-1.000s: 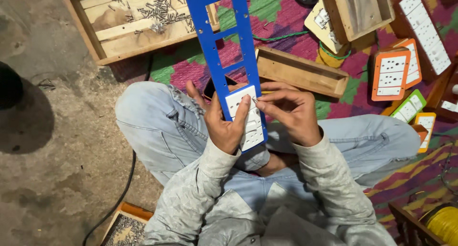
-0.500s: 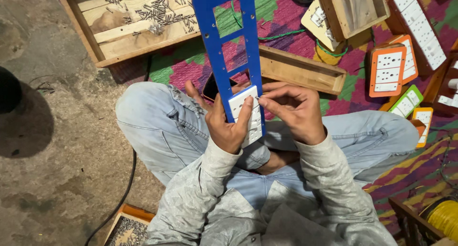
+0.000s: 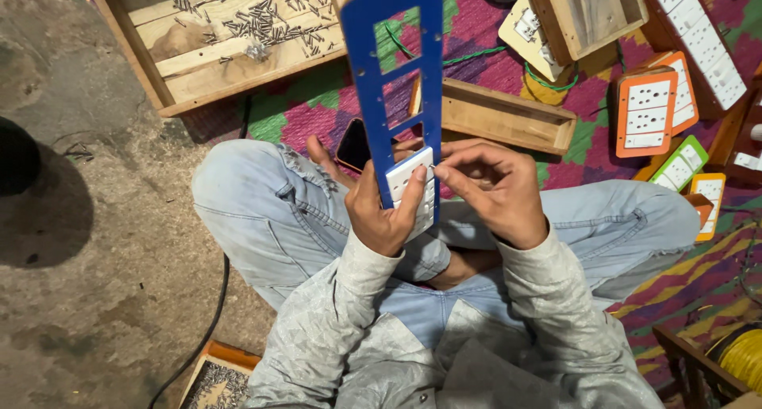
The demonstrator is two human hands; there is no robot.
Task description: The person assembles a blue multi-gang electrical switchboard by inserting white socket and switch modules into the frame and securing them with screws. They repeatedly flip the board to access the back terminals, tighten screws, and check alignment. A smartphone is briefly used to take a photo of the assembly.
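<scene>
A long blue panel (image 3: 394, 84) with rectangular cut-outs stands nearly upright over the person's lap, its far end reaching toward the wooden tray of screws (image 3: 238, 36) at far left. A white switch module (image 3: 413, 188) sits in its lowest opening, near the knees. The left hand (image 3: 385, 215) wraps the panel's near end, thumb pressed on the module's face, seemingly to keep both steady. The right hand (image 3: 492, 191) comes in from the right, fingers pinched narrow at the module's edge on something too small to identify. Orange switch boards (image 3: 647, 111) lie far right on the patterned mat (image 3: 492, 68).
</scene>
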